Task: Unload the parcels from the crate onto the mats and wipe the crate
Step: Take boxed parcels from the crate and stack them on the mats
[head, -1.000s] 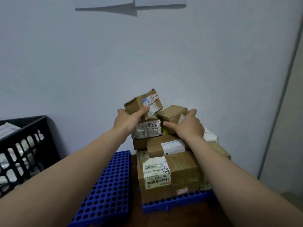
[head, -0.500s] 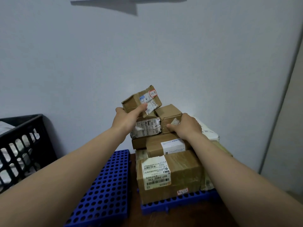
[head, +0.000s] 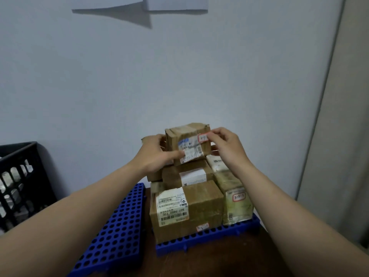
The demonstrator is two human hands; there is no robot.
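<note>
Top parcel (head: 188,143): sits at the top of the stack on the right mat (head: 201,239), close to the wall (head: 179,76). Long axis runs left–right with the right end slightly higher; the labelled face points at the camera. Cannot tell whether it rests on the box beneath or is held just clear of it.

Look: small brown carton, creased and taped. White and blue label across the front, red-edged sticker at the upper right of that face.

Left hand (head: 154,154): thumb lies across the lower front over the label and fingers wrap the left end, their tips hidden behind it. Right hand (head: 227,145): thumb and forefinger pinch the upper right corner at the sticker, other fingers loosely curled.

Stack below:
- mid box (head: 191,175) with a white label
- big box (head: 199,208) with a barcode label, at the mat's near edge
- greenish parcel (head: 233,198), touching the big box's right side
- white pouch (head: 216,163) behind that, partly hidden by the right wrist

Left mat (head: 111,232): blue, perforated, bare, just beside the right mat on a dark table (head: 219,262).

Crate (head: 18,176): black, at the far left, with pale items showing through its slots
</note>
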